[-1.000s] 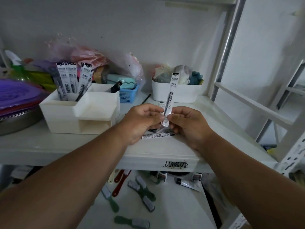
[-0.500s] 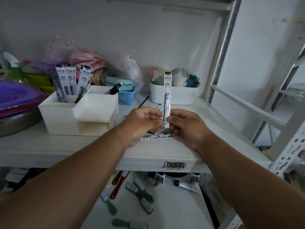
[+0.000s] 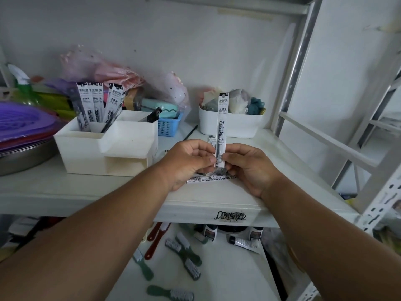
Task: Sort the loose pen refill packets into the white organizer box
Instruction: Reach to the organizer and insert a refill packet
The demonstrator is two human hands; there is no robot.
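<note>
Head view: both hands pinch an upright refill packet (image 3: 221, 124).

Two hands: left (image 3: 188, 161), right (image 3: 249, 168). One refill packet (image 3: 222, 124) held upright, at least two more loose packets (image 3: 208, 178) lying on the shelf (image 3: 65, 192). About five packets (image 3: 95, 103) stand in the one white organizer (image 3: 86, 153) (overlap blurs the count). One white bin (image 3: 230, 127), one blue basket (image 3: 168, 127). Six brushes (image 3: 188, 255) below.

Packet (image 3: 221, 127) bottom behind fingers (image 3: 206, 158); purple lid (image 3: 19, 120) cut off at left edge; small print illegible.
</note>
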